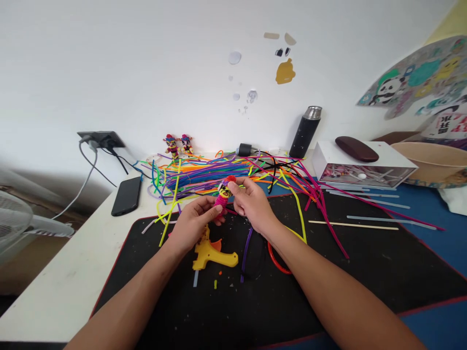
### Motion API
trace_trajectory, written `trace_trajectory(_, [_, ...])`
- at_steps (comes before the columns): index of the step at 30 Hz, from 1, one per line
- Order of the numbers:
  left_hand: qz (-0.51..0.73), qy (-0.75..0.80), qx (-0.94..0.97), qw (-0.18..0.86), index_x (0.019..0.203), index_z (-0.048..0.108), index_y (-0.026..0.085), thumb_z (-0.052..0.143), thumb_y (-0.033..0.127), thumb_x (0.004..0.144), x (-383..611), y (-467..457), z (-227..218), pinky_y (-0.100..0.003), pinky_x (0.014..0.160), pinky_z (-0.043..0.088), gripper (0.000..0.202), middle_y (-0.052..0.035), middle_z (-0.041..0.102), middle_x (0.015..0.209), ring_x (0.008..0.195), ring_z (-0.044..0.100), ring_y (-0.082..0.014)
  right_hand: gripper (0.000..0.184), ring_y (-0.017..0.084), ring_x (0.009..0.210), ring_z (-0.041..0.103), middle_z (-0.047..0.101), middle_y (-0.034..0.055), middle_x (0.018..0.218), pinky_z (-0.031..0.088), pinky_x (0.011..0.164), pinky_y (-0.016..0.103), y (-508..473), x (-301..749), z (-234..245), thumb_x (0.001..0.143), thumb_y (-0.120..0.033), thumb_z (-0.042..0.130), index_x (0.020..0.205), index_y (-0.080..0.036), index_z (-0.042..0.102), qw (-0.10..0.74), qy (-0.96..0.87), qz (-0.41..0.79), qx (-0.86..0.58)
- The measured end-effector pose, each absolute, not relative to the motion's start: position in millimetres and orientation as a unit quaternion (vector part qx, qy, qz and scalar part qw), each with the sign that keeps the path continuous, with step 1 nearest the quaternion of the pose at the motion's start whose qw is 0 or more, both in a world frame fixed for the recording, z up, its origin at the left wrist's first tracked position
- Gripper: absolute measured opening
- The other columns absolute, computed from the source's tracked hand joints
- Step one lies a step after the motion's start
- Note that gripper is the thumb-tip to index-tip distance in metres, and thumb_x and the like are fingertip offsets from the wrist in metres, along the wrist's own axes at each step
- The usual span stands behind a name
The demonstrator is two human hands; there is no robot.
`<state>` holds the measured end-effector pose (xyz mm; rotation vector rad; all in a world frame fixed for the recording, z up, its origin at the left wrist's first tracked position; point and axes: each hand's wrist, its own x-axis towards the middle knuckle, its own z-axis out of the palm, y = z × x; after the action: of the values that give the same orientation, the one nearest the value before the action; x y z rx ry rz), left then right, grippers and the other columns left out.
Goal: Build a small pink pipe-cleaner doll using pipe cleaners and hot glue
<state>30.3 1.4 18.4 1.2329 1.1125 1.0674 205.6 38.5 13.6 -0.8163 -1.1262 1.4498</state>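
Note:
My left hand (194,218) pinches the lower body of a small pipe-cleaner doll (223,197) over the black mat. The doll stands nearly upright, with a pink body, a yellow face with dark markings and a red top. At its head, my right hand (252,203) has thumb and fingers closed on the red top. Just below my left hand lies a yellow glue gun (215,255) with an orange trigger and a clear glue stick poking out of its end. Beside it, a purple pipe cleaner (246,255) rests on the mat. My fingers hide part of the doll.
Colourful pipe cleaners (211,175) heap along the wall, two similar dolls (170,146) behind them. A phone (126,196) lies left. Right are a black thermos (305,132), a white box (396,163) with a dark case (356,148), glue sticks (390,222) and a wooden stick (353,225).

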Motion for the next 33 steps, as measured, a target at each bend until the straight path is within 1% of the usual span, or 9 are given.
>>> trace_trajectory(7, [0.452, 0.464, 0.519, 0.557, 0.095, 0.074, 0.017, 0.089, 0.055, 0.077, 29.8, 2.7, 15.5, -0.03, 0.067, 0.057, 0.045, -0.0048, 0.076, 0.084, 0.068, 0.069, -0.0178, 0.05, 0.007, 0.034, 0.032, 0.04, -0.015, 0.044, 0.021, 0.036, 0.02, 38.3, 204.3, 13.1, 0.081, -0.064, 0.083, 0.094, -0.023, 0.058, 0.54, -0.458, 0.619, -0.341])
trace_trajectory(16, [0.464, 0.467, 0.526, 0.539, 0.094, 0.074, 0.017, 0.089, 0.056, 0.077, 31.4, 1.1, 18.1, -0.031, 0.067, 0.057, 0.045, -0.0038, 0.075, 0.081, 0.067, 0.069, -0.0179, 0.049, 0.006, 0.034, 0.029, 0.036, -0.0162, 0.043, 0.022, 0.036, 0.019, 36.2, 203.0, 15.5, 0.081, -0.062, 0.083, 0.093, -0.023, 0.056, 0.543, -0.433, 0.637, -0.336])
trace_trajectory(20, [0.454, 0.468, 0.53, 0.541, 0.094, 0.073, 0.017, 0.089, 0.057, 0.077, 31.4, 1.1, 18.0, -0.031, 0.066, 0.057, 0.046, -0.0032, 0.075, 0.078, 0.068, 0.069, -0.0179, 0.049, 0.006, 0.034, 0.03, 0.037, -0.0159, 0.044, 0.021, 0.036, 0.019, 36.5, 203.6, 15.9, 0.08, -0.062, 0.084, 0.091, -0.023, 0.055, 0.541, -0.438, 0.633, -0.338])
trace_trajectory(27, [0.444, 0.466, 0.533, 0.55, 0.095, 0.073, 0.017, 0.089, 0.056, 0.077, 30.1, 1.8, 17.9, -0.03, 0.066, 0.057, 0.046, -0.0036, 0.075, 0.079, 0.07, 0.069, -0.0186, 0.051, 0.007, 0.035, 0.033, 0.041, -0.0147, 0.046, 0.02, 0.036, 0.019, 37.2, 205.8, 17.8, 0.078, -0.063, 0.084, 0.09, -0.024, 0.055, 0.534, -0.455, 0.624, -0.344])
trace_trajectory(33, [0.445, 0.464, 0.532, 0.551, 0.096, 0.073, 0.017, 0.088, 0.056, 0.079, 29.2, 3.0, 15.6, -0.03, 0.067, 0.056, 0.045, -0.0035, 0.074, 0.079, 0.07, 0.069, -0.018, 0.05, 0.007, 0.035, 0.032, 0.041, -0.0145, 0.045, 0.019, 0.037, 0.02, 37.4, 205.8, 16.3, 0.079, -0.062, 0.084, 0.093, -0.024, 0.056, 0.536, -0.445, 0.631, -0.34])
